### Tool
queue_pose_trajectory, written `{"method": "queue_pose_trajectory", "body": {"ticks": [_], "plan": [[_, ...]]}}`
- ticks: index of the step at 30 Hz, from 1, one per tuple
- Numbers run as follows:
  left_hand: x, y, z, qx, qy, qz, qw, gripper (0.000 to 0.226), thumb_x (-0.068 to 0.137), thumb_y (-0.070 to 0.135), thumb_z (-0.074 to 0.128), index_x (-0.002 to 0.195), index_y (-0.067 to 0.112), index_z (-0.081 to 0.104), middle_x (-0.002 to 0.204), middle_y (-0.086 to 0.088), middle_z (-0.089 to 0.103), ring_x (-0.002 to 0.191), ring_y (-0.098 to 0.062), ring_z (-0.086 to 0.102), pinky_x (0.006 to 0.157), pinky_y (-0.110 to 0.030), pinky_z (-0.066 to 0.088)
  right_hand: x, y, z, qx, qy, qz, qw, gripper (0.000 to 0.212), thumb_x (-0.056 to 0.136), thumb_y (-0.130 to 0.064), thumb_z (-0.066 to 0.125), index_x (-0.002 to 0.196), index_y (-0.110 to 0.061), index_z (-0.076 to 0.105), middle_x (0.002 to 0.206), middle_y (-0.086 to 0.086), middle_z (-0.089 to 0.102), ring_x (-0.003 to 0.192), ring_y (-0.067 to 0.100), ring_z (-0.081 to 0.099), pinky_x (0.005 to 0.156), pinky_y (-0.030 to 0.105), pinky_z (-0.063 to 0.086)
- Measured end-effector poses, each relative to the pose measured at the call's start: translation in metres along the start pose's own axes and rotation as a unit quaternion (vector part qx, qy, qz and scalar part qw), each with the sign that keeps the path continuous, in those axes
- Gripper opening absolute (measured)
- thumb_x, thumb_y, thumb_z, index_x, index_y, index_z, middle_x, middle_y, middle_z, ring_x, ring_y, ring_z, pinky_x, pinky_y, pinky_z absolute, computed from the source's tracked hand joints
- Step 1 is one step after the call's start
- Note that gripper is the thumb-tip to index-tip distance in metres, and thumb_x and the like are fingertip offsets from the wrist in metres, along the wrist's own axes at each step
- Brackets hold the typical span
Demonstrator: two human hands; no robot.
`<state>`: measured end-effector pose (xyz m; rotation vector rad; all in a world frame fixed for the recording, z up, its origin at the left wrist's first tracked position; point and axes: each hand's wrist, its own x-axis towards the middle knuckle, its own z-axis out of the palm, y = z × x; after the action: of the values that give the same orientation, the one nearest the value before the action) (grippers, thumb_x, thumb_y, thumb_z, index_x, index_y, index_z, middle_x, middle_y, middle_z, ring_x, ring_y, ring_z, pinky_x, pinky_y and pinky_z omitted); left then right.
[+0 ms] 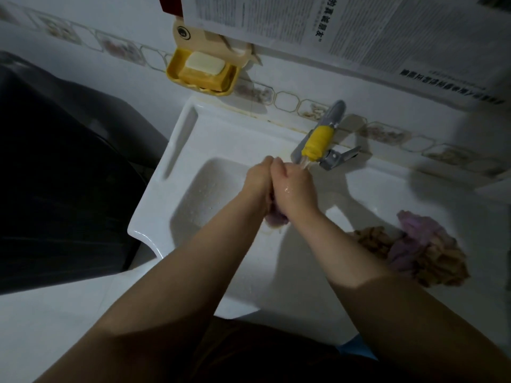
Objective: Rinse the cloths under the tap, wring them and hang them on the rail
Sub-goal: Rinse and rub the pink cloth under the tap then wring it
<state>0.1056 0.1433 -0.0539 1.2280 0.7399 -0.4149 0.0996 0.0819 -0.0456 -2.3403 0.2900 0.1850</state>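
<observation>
Hands met over the white sink [190, 139], pressed side by side just below the tap [318, 139]. The left hand [258, 181] and the right hand [293, 186] were both curled around a purple cloth [275, 218], of which only a bunched end showed, hanging beneath the wrists above the basin. Water ran from the yellow nozzle [318, 140] fitted on the grey tap and fell onto the fingers of the right hand, whose back was wet and shining. More cloths [414, 250], purple and tan, lay crumpled in a heap on the right side of the sink surround, well apart from the hands. Drops of water speckled the left slope of the basin. On the tiled wall above the sink's left corner hung a yellow soap dish [201, 73] holding a pale bar of soap [204, 63]. Sheets of printed newspaper [359, 31] covered the wall higher up. A dark bulky object [60, 175] stood to the left of the sink, too dim to identify.
</observation>
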Motion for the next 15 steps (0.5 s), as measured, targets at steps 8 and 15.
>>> {"method": "queue_pose_trajectory", "body": {"ticks": [8, 15], "plan": [[-0.012, -0.002, 0.006, 0.012, -0.021, -0.016, 1.0, 0.031, 0.099, 0.03, 0.041, 0.086, 0.011, 0.061, 0.086, -0.013, 0.064, 0.081, -0.026, 0.063, 0.076, -0.037, 0.051, 0.004, 0.008, -0.003, -0.026, 0.019, -0.012, 0.999, 0.045, 0.097, -0.042, 0.039, 0.086, -0.006, 0.065, 0.078, 0.012, 0.062, 0.08, 0.031, 0.06, 0.068, 0.035, 0.042], [-0.015, 0.003, -0.001, -0.052, -0.104, -0.065, 0.991, 0.032, 0.096, 0.024, 0.047, 0.069, 0.01, 0.057, 0.057, -0.008, 0.06, 0.056, -0.019, 0.058, 0.06, -0.027, 0.048, 0.033, 0.039, -0.01, 0.104, -0.099, 0.074, 0.987, 0.039, 0.099, -0.043, 0.037, 0.08, -0.019, 0.061, 0.099, 0.015, 0.068, 0.099, 0.031, 0.064, 0.086, 0.04, 0.049]]}}
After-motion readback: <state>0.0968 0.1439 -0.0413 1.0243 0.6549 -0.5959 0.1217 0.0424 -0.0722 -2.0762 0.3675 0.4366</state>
